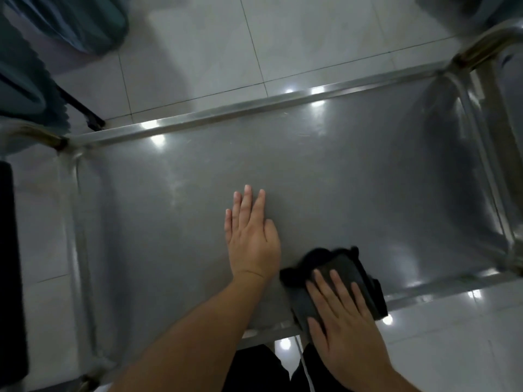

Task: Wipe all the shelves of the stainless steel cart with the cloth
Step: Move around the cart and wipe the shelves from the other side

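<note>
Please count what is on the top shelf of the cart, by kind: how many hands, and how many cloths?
Hands: 2, the left hand lying flat on the bare shelf, the right hand pressing flat on the cloth
Cloths: 1, a dark cloth at the near edge
Total: 3

Counts, top-down view:
- Cart [283, 165]: 1, one shelf surface in view, filling the centre.
- Corner posts: 2 clear, at 10 o'clock [36, 134] and 2 o'clock [475, 52]; the other corners are too blurred to count.
- Cloth [339, 275]: 1, dark, at 5 o'clock on the near rim.
- Hands: 2. Left hand [252, 239] flat near centre, right hand [342, 321] flat on the cloth at 5 o'clock.
- Teal fabric pieces: 2, at 10–11 o'clock [65, 21] and [25, 80].
</note>
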The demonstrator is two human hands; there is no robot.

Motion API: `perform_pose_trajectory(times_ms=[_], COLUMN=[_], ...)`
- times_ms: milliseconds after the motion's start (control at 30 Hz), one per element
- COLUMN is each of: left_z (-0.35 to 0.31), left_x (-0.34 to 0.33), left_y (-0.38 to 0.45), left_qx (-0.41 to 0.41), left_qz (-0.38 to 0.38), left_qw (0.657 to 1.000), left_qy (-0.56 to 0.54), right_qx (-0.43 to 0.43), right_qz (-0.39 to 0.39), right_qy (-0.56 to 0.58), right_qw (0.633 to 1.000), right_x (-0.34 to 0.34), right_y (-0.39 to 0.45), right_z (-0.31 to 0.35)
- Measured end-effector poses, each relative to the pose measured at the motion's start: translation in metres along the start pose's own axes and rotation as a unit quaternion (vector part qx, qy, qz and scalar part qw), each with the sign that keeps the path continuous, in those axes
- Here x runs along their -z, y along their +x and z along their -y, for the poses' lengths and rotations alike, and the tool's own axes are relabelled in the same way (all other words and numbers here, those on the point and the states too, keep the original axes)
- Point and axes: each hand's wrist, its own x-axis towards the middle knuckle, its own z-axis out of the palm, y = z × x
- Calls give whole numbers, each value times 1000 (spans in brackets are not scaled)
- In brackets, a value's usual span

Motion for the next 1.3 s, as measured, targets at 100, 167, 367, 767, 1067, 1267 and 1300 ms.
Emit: perform_pose_trajectory(times_ms=[100, 167, 367, 767, 1067, 1267, 1300], left_z=[5, 7, 12, 99, 88, 63, 59], left_x=[14, 22, 49, 115, 114, 120, 120], left_y=[6, 9, 11, -30, -16, -40, -52], left_qx=[-13, -11, -21, 45, 68, 64, 58], left_qz=[46, 64, 127, 188, 247, 257, 258], left_qw=[997, 995, 988, 976, 955, 953, 954], left_qy=[-57, -80, -89, 100, 148, 144, 143], right_qx=[-18, -34, -97, -13, 95, 121, 109], right_qz=[0, -29, -20, 88, 80, 101, 118], right_qy=[7, 3, 44, 7, -65, -118, -124], right_qw=[1000, 999, 994, 996, 990, 980, 979], right_x=[10, 28, 104, 67, 17, 51, 55], right_y=[26, 74, 255, 146, -6, -15, -14], right_z=[6, 16, 43, 45, 49, 62, 65])
